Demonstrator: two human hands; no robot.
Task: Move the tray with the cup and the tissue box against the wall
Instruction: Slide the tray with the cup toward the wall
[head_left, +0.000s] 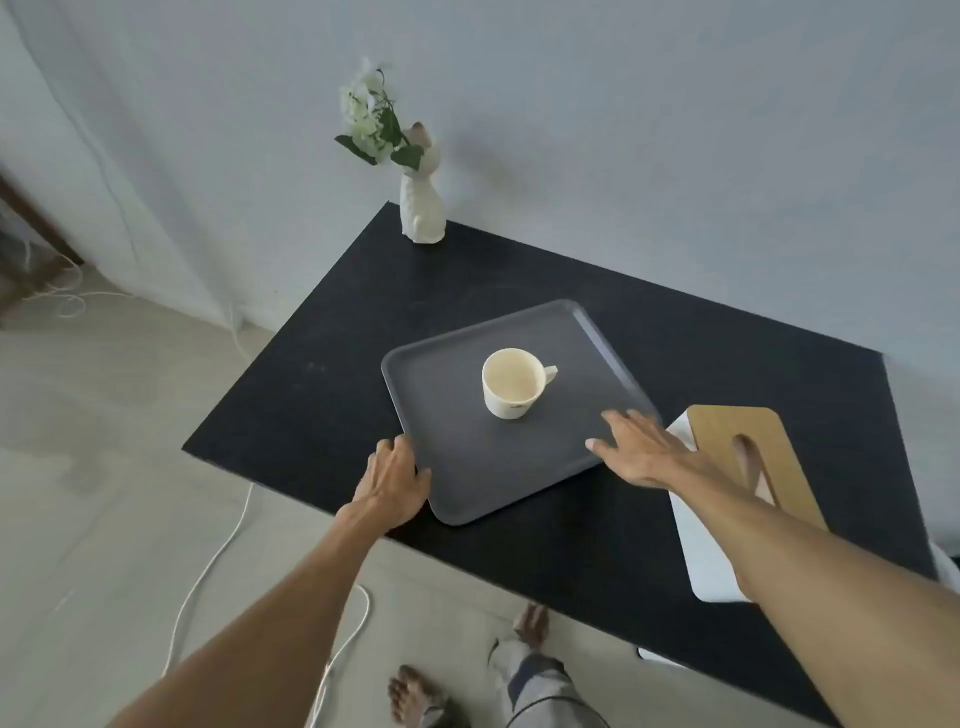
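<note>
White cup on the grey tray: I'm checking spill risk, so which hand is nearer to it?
Right. The right hand lies spread on the grey tray's near-right corner, right of the white cup. The left hand grips the tray's near-left edge, farther away.

A matt, smooth dark-grey plastic-looking tray (467, 467) carries a glazed cream ceramic cup (511, 382) on a matt black tabletop (311, 405) faintly scuffed, beside a white tissue box (701, 545) with a light wood-grain lid (753, 457) and a ribbed, satin white ceramic vase (422, 208).
</note>
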